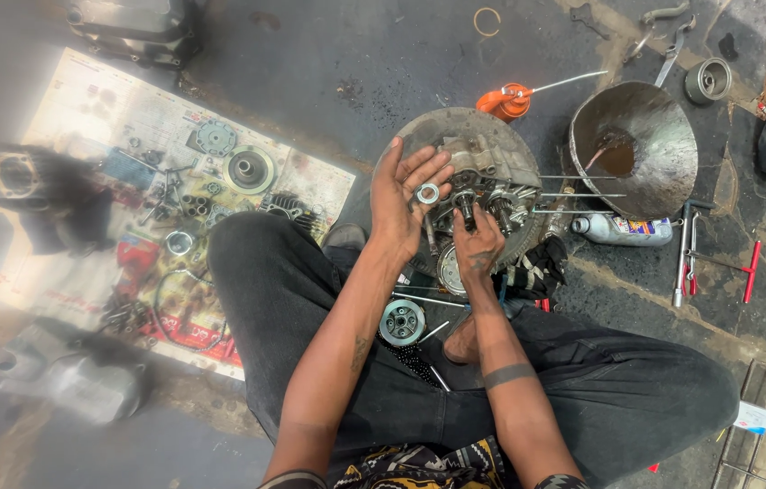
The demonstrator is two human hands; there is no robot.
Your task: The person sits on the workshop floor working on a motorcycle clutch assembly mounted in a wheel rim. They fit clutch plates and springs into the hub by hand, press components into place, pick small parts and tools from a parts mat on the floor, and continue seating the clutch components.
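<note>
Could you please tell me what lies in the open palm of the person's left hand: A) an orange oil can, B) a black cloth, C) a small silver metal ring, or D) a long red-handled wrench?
C: the left hand is held open, palm up, with a small silver metal ring resting on it, beside the grey metal engine case.

A roadside repair workshop on bare ground: an opened engine case (482, 186), loose gears on a spread poster (174, 190), wrenches (686, 258), an oil can (510, 100).
</note>
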